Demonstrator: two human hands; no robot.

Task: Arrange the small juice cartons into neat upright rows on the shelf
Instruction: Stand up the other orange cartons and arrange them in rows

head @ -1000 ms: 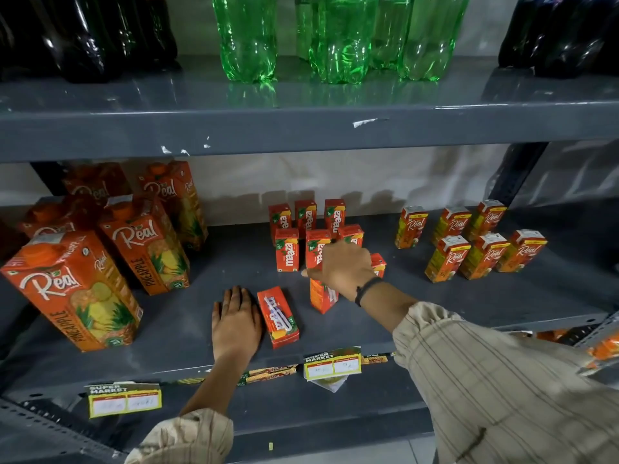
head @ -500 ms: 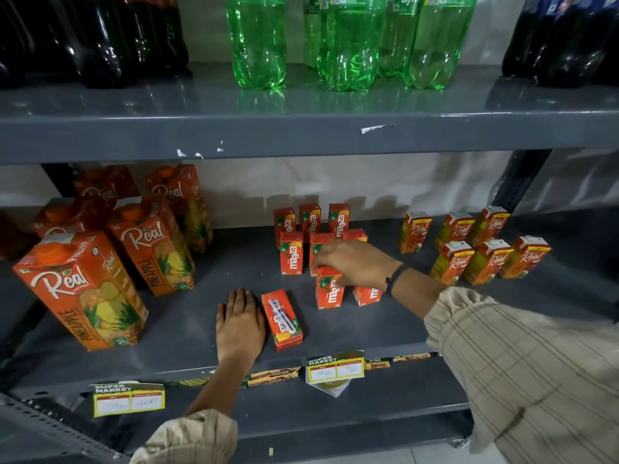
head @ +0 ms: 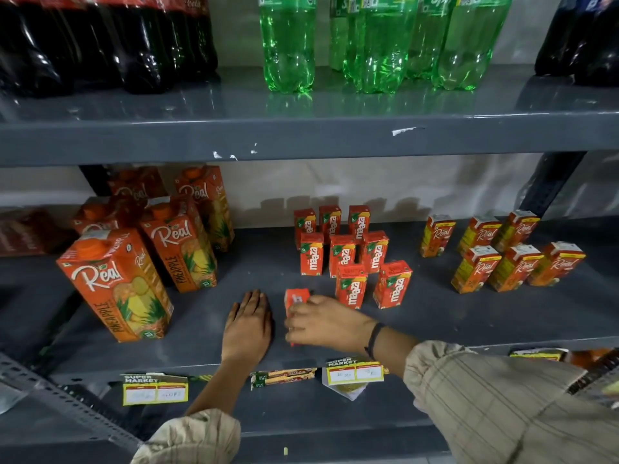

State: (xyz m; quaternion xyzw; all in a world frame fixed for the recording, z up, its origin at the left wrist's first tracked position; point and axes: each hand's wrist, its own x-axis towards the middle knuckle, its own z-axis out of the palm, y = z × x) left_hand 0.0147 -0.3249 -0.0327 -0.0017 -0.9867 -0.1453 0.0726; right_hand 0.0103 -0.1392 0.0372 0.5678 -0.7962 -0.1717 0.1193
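Small red-orange Maaza juice cartons (head: 343, 259) stand upright mid-shelf on the grey metal shelf (head: 469, 326): three at the back, three in the middle, and two in an unfinished front row whose left place is vacant. One last small red carton (head: 296, 298) sits near the shelf's front edge, just left of that front row, gripped by the right hand (head: 323, 324), whose fingers wrap its lower part; whether it lies flat or is partly raised cannot be told. Left hand (head: 248, 324), open and flat, rests palm-down on the shelf just beside it, holding nothing. Step in hand, as judged: picking up the final stray carton. Next move calls for standing it upright and setting it left of the two front cartons, label forward, without knocking neighbours over. Large orange pineapple juice cartons (head: 115, 283) stand at left; small orange-and-yellow juice cartons (head: 499, 252) form two rows at right. All cartons appear sealed; contents are not visible.
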